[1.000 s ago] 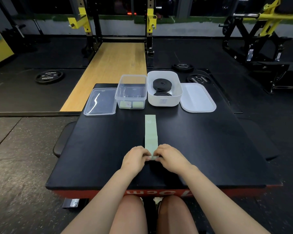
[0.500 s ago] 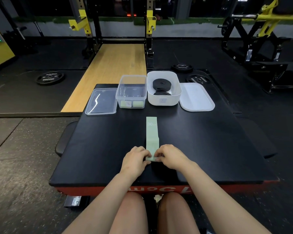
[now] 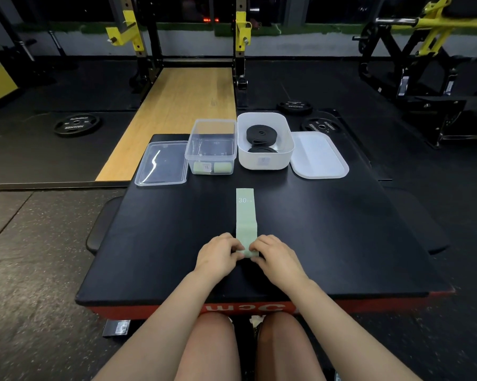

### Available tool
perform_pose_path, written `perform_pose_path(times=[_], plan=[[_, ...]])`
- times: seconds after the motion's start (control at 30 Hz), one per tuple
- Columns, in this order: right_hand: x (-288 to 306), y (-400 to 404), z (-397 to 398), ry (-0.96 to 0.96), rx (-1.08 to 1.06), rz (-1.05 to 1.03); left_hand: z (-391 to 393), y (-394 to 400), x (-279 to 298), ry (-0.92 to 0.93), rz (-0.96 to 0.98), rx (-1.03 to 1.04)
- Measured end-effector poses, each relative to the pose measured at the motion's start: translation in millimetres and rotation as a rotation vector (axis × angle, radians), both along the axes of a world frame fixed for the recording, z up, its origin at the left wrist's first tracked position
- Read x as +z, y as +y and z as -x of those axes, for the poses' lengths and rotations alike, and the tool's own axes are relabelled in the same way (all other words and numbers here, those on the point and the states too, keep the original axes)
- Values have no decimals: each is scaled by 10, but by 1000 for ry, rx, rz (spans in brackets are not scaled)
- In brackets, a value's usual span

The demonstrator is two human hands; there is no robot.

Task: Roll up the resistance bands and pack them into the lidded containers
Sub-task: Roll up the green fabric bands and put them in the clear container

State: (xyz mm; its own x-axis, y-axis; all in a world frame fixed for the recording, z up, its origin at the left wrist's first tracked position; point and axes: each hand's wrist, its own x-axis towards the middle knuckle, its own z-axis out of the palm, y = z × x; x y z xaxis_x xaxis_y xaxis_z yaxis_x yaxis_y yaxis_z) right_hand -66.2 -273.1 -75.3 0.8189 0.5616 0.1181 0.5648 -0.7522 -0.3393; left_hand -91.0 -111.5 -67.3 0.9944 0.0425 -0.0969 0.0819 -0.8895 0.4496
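Black-topped counter point(image 3: 328, 229) with a red near edge carries all items. Far right: white container point(image 3: 264, 158), lid off, holding coiled black bands point(image 3: 260, 133); its white lid point(image 3: 318, 158) lies flat just right of it. Left of the white container: clear container point(image 3: 211, 148), open, with two rolled green bands point(image 3: 214, 167) against its near wall; its clear lid point(image 3: 163, 163) lies flat just left. Pale green resistance band point(image 3: 246, 215), marked "30", lies flat at centre, running near to far, its near end rolled. Left hand point(image 3: 218, 257) and right hand point(image 3: 277, 257) flank that roll; each grip has its fingers curled and pinching the rolled end on the counter.
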Motion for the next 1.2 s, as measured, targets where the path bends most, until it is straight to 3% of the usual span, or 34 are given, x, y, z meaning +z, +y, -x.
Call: perform_pose_path(times=[0.33,0.63,0.87,1.2], plan=[[76,35,-224,56,-6,60,35,-15,-102,-108,0,-17],[51,48,-157,-15,-59,5,-142,-5,-26,-30,-68,-24],[-24,33,-103,-50,-55,-17,-222,31,-4,50,47,42],[58,66,-315,42,-42,53,-96,-15,-81,-100,-20,28]])
